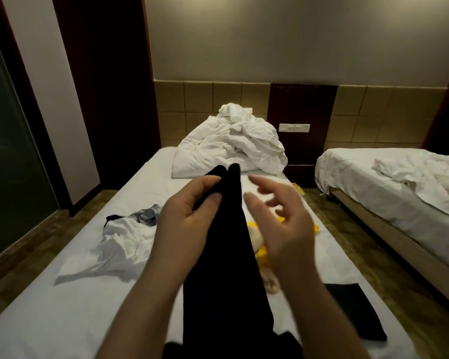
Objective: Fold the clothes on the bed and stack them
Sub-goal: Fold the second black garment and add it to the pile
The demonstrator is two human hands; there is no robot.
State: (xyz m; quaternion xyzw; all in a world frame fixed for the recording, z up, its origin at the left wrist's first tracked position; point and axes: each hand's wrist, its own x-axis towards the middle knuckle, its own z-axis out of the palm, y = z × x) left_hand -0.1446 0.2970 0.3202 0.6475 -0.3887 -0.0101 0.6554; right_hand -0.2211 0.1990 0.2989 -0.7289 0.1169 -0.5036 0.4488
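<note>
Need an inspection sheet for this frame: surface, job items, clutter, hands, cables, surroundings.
Surface: bed, white sheet, lightly creased.
Job's things: black garment held up at centre; white garment and grey garment crumpled at left; folded black piece flat at near right; yellow item partly hidden behind the right hand.
Clutter: white duvet heap at the head end.
Hands: left hand pinches the black garment near its top; right hand open beside it, blurred.
Cables: nothing seen.
Surroundings: second bed at right, rumpled bedding; switch panel on the wall; dim light.
</note>
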